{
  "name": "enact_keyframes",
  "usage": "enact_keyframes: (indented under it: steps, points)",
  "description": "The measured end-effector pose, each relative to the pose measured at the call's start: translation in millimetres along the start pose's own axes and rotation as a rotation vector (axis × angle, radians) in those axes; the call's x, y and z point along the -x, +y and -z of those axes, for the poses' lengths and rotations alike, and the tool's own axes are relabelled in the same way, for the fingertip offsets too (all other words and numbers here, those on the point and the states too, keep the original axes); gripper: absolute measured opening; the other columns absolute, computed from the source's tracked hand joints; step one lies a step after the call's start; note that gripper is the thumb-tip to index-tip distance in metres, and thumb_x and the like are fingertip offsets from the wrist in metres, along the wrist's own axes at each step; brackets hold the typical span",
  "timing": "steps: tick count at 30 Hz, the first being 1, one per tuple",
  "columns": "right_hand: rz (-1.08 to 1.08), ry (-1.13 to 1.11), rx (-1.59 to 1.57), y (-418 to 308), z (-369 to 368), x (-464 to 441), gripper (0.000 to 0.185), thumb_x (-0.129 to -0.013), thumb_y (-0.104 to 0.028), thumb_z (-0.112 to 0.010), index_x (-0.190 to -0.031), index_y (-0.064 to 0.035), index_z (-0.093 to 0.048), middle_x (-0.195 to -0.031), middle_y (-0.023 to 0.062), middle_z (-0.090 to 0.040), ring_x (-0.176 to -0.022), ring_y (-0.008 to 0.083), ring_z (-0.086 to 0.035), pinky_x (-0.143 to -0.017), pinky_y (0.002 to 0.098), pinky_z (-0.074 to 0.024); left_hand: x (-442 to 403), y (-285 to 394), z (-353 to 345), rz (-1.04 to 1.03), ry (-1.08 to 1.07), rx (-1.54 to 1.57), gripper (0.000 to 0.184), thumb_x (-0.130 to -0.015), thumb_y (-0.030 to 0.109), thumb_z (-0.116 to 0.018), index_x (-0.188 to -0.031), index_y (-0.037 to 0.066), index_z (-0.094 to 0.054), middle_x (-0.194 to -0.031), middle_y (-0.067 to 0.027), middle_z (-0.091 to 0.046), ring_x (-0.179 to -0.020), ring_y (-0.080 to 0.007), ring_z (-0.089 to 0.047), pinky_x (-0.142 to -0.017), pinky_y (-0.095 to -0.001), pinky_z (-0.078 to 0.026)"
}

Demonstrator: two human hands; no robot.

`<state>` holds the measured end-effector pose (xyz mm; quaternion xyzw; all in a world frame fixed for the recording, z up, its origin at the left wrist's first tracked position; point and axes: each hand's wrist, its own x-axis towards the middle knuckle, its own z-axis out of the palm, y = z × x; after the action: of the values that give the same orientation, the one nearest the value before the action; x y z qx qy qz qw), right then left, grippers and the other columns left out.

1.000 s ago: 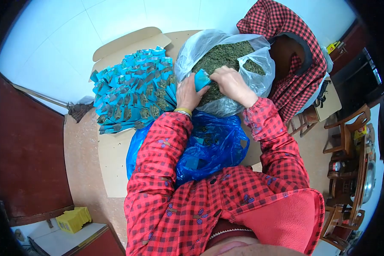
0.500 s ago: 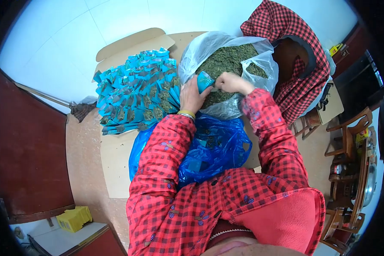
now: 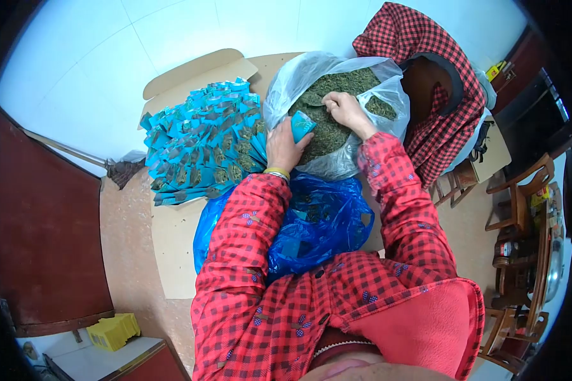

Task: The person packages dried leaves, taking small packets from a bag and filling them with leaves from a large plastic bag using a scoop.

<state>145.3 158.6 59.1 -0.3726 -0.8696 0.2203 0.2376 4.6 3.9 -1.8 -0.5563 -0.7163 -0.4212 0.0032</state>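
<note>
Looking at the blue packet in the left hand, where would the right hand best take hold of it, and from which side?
Probably a light pinch on the blue packet at its upper right edge, coming from the right. The left hand covers its left side, thumb low across it, so that edge projects free toward the right hand.

Marks on the teal packet (image 3: pixel 302 125) are too small to read; no other lettering is legible.
</note>
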Motion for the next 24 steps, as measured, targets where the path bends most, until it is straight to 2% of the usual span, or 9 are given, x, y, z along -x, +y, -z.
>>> enact_keyframes:
  steps: [5,8,11,12,16,19,21,23,24]
  points:
    - [0.115,-0.027,0.004,-35,34,34,0.020,-0.089,-0.013,-0.052,-0.097,-0.0055,-0.069,-0.093,0.0166,-0.069,-0.091,0.0354,-0.066,-0.082,0.0429,-0.0511,0,1,0,0.015,0.002,0.004,0.063,-0.078,0.042,-0.074,-0.121,0.002,-0.051,-0.104,-0.0209,-0.064,-0.099,-0.0380,-0.060,-0.086,-0.0451,-0.044]
    - [0.348,0.017,0.215,-49,32,50,0.016,-0.083,-0.009,-0.054,-0.093,-0.0053,-0.067,-0.090,0.0152,-0.069,-0.088,0.0351,-0.065,-0.078,0.0459,-0.0506,1,-2,-3,0.001,0.020,0.012,0.064,-0.077,0.042,-0.074,-0.122,0.003,-0.051,-0.105,-0.0211,-0.064,-0.099,-0.0377,-0.060,-0.087,-0.0450,-0.044]
    - [0.464,0.044,0.407,-53,21,57,0.014,-0.079,-0.004,-0.056,-0.090,-0.0026,-0.065,-0.087,0.0164,-0.065,-0.086,0.0343,-0.063,-0.075,0.0432,-0.0502,0,-2,-3,-0.009,0.013,0.001,0.064,-0.077,0.042,-0.074,-0.122,0.003,-0.051,-0.105,-0.0214,-0.064,-0.099,-0.0378,-0.060,-0.086,-0.0452,-0.044]
    - [0.525,0.064,0.483,-55,15,57,0.016,-0.073,-0.001,-0.058,-0.088,-0.0042,-0.063,-0.083,0.0138,-0.062,-0.085,0.0327,-0.061,-0.075,0.0426,-0.0498,0,-3,-3,-0.006,-0.001,-0.010,0.064,-0.077,0.042,-0.074,-0.122,0.003,-0.051,-0.105,-0.0216,-0.064,-0.099,-0.0379,-0.060,-0.086,-0.0453,-0.044]
    - [0.658,0.049,0.554,-63,2,62,0.019,-0.071,0.000,-0.059,-0.087,-0.0087,-0.065,-0.082,0.0070,-0.060,-0.086,0.0277,-0.059,-0.075,0.0384,-0.0499,1,-2,-3,-0.004,0.015,-0.029,0.066,-0.077,0.043,-0.074,-0.121,0.000,-0.049,-0.105,-0.0200,-0.064,-0.099,-0.0356,-0.060,-0.089,-0.0442,-0.043]
    - [0.619,0.125,0.489,-65,21,54,0.020,-0.072,-0.001,-0.058,-0.088,-0.0091,-0.066,-0.082,0.0079,-0.061,-0.085,0.0289,-0.060,-0.074,0.0403,-0.0501,0,-1,0,0.012,-0.023,-0.007,0.066,-0.078,0.044,-0.073,-0.121,0.000,-0.049,-0.106,-0.0205,-0.064,-0.101,-0.0359,-0.060,-0.090,-0.0444,-0.043]
    - [0.443,0.145,0.445,-51,23,43,0.016,-0.078,-0.005,-0.055,-0.088,-0.0082,-0.067,-0.082,0.0132,-0.066,-0.085,0.0336,-0.064,-0.075,0.0453,-0.0508,-1,-1,1,0.026,-0.068,0.008,0.065,-0.079,0.044,-0.072,-0.122,0.000,-0.049,-0.108,-0.0206,-0.063,-0.101,-0.0364,-0.059,-0.090,-0.0446,-0.042]
    - [0.159,-0.045,0.475,-46,27,37,0.016,-0.082,-0.011,-0.055,-0.087,-0.0061,-0.068,-0.086,0.0165,-0.069,-0.086,0.0348,-0.066,-0.075,0.0459,-0.0517,-1,-2,0,0.022,-0.061,0.016,0.065,-0.079,0.043,-0.072,-0.122,0.000,-0.049,-0.108,-0.0205,-0.063,-0.101,-0.0366,-0.059,-0.090,-0.0448,-0.042]
    - [0.160,-0.046,0.474,-41,24,34,0.016,-0.082,-0.011,-0.055,-0.087,-0.0061,-0.068,-0.086,0.0165,-0.069,-0.086,0.0348,-0.066,-0.075,0.0459,-0.0517,-1,-3,-1,0.017,-0.050,0.024,0.065,-0.079,0.043,-0.072,-0.122,0.001,-0.049,-0.109,-0.0203,-0.063,-0.102,-0.0369,-0.059,-0.090,-0.0451,-0.042]
